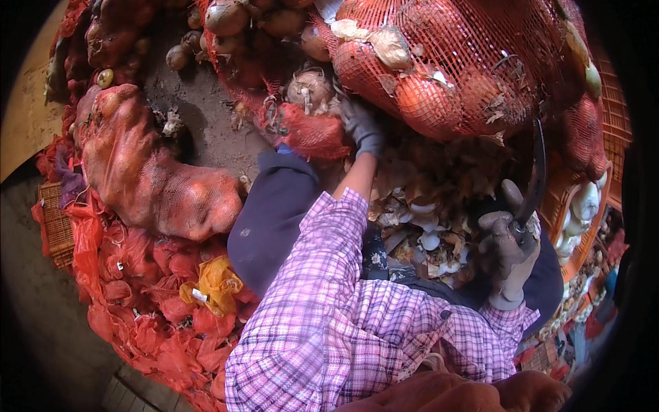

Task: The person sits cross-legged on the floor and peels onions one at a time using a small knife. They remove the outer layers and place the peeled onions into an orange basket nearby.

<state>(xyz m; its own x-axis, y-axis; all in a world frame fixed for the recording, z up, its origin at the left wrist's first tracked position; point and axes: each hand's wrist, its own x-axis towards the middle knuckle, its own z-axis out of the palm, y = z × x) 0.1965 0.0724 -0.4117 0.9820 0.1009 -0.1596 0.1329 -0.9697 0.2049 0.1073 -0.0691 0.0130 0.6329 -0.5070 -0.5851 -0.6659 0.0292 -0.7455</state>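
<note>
My left hand (362, 122), in a grey glove, reaches forward between a large onion-filled red mesh sack (437, 98) and a smaller bunched piece of red netting (314, 131). Its fingertips are partly hidden beside an onion (309, 88), so its grip does not show. At the right my gloved right hand (507, 239) is closed around the handle of a knife with a dark curved blade (538, 165), which points up and away. Onion skins and peelings (425, 221) lie between my legs, below both hands.
A long filled onion sack (154, 170) lies at the left, above a heap of red net bags (165, 309) with a yellow one (213, 286). Loose onions (177, 56) rest on the floor ahead. Peeled onions (584, 203) fill an orange crate (571, 262) at the right.
</note>
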